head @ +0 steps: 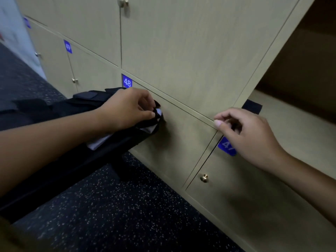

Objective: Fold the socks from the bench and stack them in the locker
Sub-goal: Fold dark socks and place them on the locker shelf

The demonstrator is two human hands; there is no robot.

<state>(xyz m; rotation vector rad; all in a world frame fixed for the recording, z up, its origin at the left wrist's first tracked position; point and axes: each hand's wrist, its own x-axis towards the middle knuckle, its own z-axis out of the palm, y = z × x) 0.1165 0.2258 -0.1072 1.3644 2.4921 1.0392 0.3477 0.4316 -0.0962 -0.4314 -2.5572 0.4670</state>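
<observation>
My left hand (131,108) pinches a black and white sock (154,124) at the near end of the black bench (76,157), close to the locker doors. More black socks (87,96) lie farther back on the bench. My right hand (247,131) hovers in front of the lockers with loosely curled fingers and holds nothing. An open locker (300,113) is at the right, with a dark folded sock (252,106) on its shelf near the front edge.
Beige locker doors with blue number labels 48 (126,81) and 47 (227,146) and brass knobs (204,178) fill the wall. Dark speckled floor (127,206) lies below the bench.
</observation>
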